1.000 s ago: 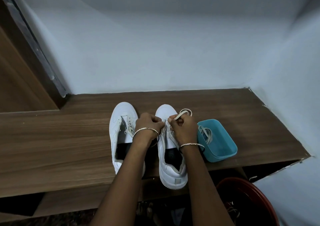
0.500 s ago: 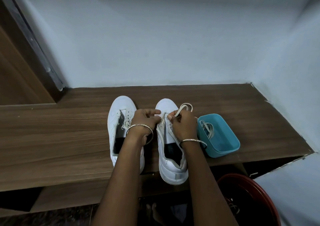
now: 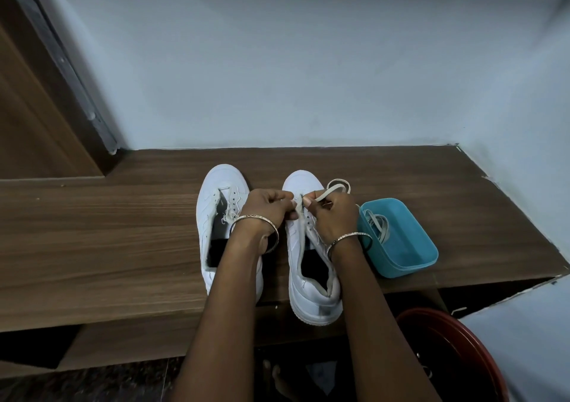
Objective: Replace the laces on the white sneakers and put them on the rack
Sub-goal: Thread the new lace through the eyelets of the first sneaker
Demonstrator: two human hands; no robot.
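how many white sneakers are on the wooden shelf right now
2. The left sneaker stands partly under the left hand. The right sneaker is beside it, next to the blue tub, with both hands working a lace at its eyelets.

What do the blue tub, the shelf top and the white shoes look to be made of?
Blue tub: likely plastic, with smooth, thin, evenly coloured walls and a soft sheen.
Shelf top: wood-look board, probably laminate, given its printed-looking straight grain and matte finish.
White sneakers: smooth leather or a synthetic lookalike, with stitched panels and a faint shine; which one can't be told.
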